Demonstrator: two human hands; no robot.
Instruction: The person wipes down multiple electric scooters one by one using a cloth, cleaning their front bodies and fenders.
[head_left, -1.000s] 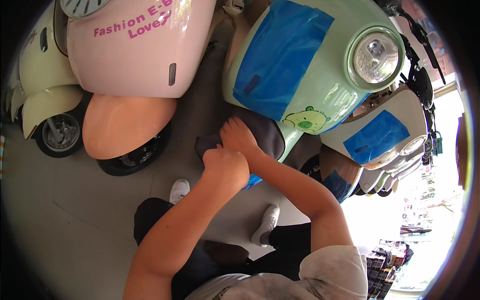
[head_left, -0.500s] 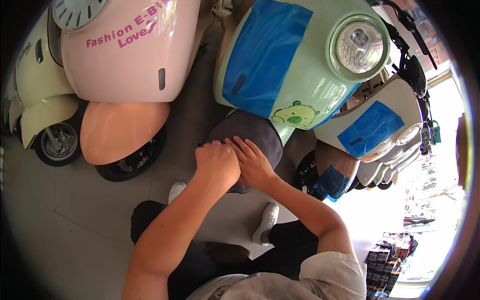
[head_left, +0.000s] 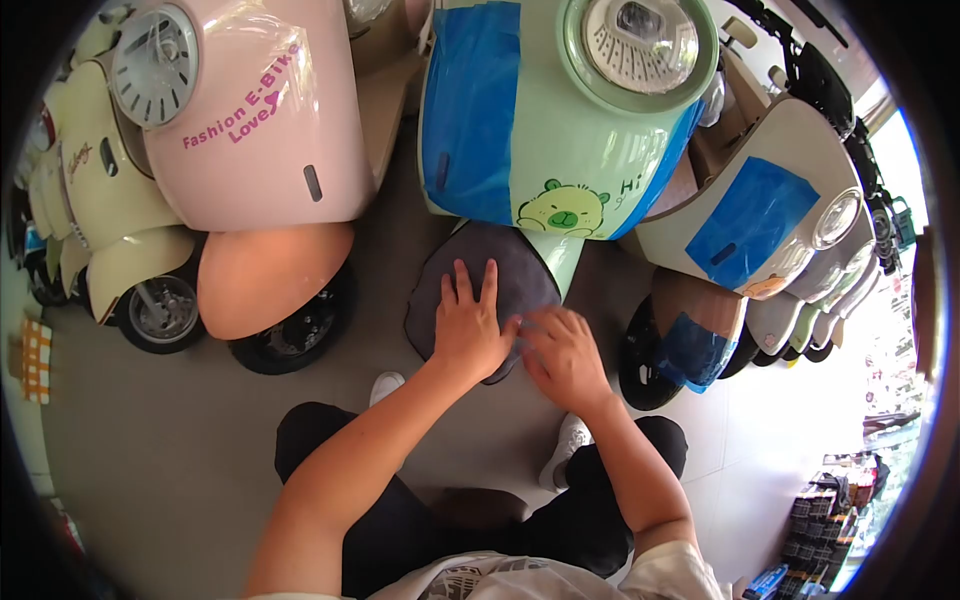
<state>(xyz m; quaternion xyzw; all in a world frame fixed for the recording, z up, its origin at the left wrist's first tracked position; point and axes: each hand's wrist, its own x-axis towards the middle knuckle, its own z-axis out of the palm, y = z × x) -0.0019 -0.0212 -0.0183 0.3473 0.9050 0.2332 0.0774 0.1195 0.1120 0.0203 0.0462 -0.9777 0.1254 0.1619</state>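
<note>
A dark grey cloth cover lies over the front fender of the light green scooter, its lower edge hanging in folds. My left hand rests flat on the cover, fingers spread and stretched out. Beside it, at the cover's right edge, my right hand is closed, with its fingers curled and slightly blurred. Its thumb side is close to my left thumb. What its fingertips hold, if anything, is hidden.
A pink scooter with an orange fender stands to the left, near a cream scooter. To the right is a beige scooter with blue film. Stacked plaid items sit at lower right.
My hands were together, overlapping on the cover. Now the left is spread flat and the right has moved right and curled at the edge. The view has shifted.
</note>
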